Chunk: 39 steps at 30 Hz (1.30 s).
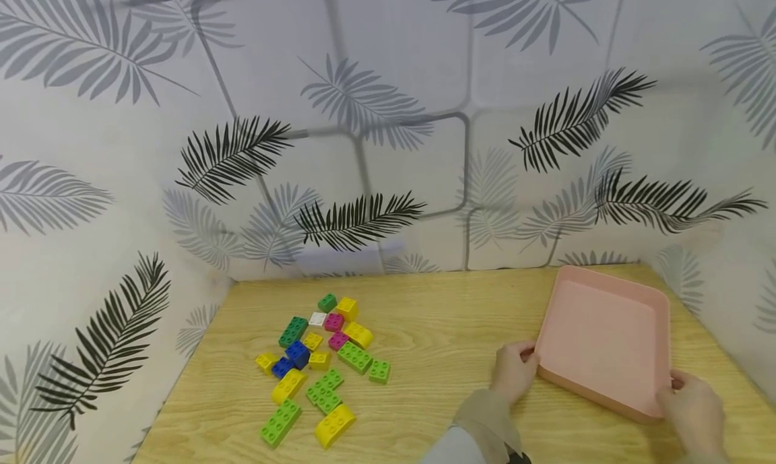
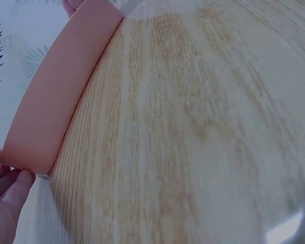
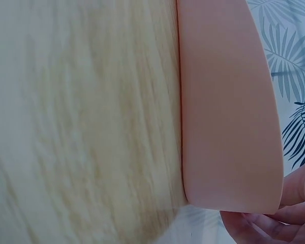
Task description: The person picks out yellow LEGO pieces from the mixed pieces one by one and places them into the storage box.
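A shallow pink square tray (image 1: 606, 339) sits at the right of the wooden table, turned slightly askew. My left hand (image 1: 514, 371) pinches its near left corner, and the fingers (image 2: 21, 185) show below the tray's side wall (image 2: 61, 86) in the left wrist view. At the near right corner my right hand (image 1: 694, 410) grips the tray; in the right wrist view its fingers (image 3: 267, 226) curl under the side wall (image 3: 229, 112). The tray's inside holds nothing visible. Its underside is hidden.
Several toy building bricks lie loose on the left half of the table (image 1: 436, 383), among them a long light green brick (image 1: 281, 423), a yellow brick (image 1: 335, 425) and a blue brick (image 1: 298, 354). Leaf-patterned cloth (image 1: 412, 161) stands behind the table and at its sides.
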Available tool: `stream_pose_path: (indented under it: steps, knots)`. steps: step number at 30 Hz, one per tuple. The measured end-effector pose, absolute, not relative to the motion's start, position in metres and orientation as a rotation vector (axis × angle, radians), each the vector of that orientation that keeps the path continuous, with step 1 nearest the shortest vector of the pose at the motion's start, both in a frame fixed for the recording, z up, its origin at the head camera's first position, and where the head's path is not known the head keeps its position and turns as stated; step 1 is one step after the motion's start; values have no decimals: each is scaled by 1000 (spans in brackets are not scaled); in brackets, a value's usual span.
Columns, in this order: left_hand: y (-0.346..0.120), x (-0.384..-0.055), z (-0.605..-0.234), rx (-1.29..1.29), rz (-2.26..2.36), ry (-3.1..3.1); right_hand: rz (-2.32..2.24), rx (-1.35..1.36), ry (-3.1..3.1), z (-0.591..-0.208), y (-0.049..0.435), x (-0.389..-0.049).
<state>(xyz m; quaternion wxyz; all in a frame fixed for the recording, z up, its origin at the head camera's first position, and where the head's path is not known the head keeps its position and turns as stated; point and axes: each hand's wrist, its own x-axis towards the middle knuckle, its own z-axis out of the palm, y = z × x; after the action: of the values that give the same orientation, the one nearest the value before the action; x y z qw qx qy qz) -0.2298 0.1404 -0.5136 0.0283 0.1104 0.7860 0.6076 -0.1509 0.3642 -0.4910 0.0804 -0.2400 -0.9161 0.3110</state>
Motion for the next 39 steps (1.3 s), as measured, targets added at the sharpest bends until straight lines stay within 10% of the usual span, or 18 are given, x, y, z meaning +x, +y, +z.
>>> stream_pose_path:
  steps: [39]
  knots:
    - [93, -219, -519, 294, 1937, 2358, 963, -502, -2741, -494, 336, -164]
